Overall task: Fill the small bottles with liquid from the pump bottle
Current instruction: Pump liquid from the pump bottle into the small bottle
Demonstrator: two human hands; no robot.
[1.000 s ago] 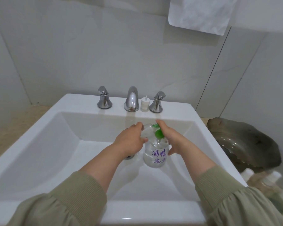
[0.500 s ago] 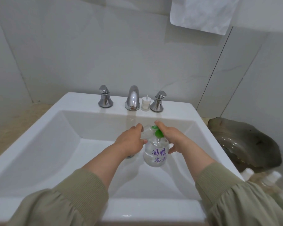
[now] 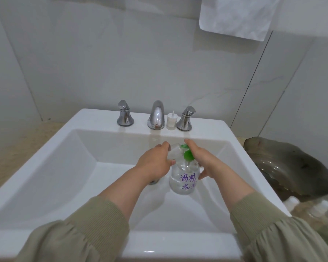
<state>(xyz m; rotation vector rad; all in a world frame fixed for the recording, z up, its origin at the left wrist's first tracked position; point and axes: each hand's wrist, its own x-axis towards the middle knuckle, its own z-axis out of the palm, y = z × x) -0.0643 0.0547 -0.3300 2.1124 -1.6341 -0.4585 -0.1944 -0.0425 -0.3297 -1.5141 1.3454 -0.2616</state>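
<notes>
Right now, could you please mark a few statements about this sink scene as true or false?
1. The pump bottle stands in the sink basin. True.
2. The pump head is red. False: it is green.
3. The left hand holds a small clear bottle at the pump. True.
4. The small white bottle stands left of the faucet. False: it stands right of it, beside the right handle.
5. The right hand holds the pump bottle at its top. True.
</notes>
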